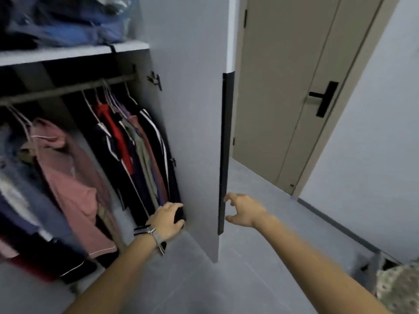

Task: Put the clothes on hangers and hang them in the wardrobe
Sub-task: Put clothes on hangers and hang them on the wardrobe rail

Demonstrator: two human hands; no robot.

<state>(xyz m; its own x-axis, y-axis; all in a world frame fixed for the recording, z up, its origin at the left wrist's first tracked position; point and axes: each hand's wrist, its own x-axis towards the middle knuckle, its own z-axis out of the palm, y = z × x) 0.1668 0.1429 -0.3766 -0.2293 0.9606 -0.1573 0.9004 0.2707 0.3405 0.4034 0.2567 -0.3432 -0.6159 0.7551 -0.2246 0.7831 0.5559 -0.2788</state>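
Head view, heavy motion blur on the left half. The hanging clothes at the far left are cut off by the frame edge and smear together; you cannot separate individual garments there. The pile of blue folded fabric (68, 21) on the white upper shelf (74, 52) is cropped at the top. The hem ends of the right-hand garments are hidden behind your left hand (166, 219).

Your left hand, with a striped band watch (148, 233) on the wrist, curls its fingers and thumb round the lower edge of the dark navy garment with white piping (156, 141), the rightmost on the grey metal rail (68, 89). That garment hangs from a thin wire hanger (130, 96), just beside the inner face of the open pale grey wardrobe door (195, 132). Next to it on the left hang olive, red and dark pieces, then a gap, then a pink pyjama-style top (68, 177).

Your right hand (243, 210) is spread, fingers loosely bent, holding nothing. Its fingertips sit just beside the long black strip handle (225, 155) on the door edge; contact cannot be confirmed.

Behind the door stands a beige room door with a black lever handle (323, 98). A patterned fabric patch (399, 288) at the lower right corner is cut off and unidentifiable.
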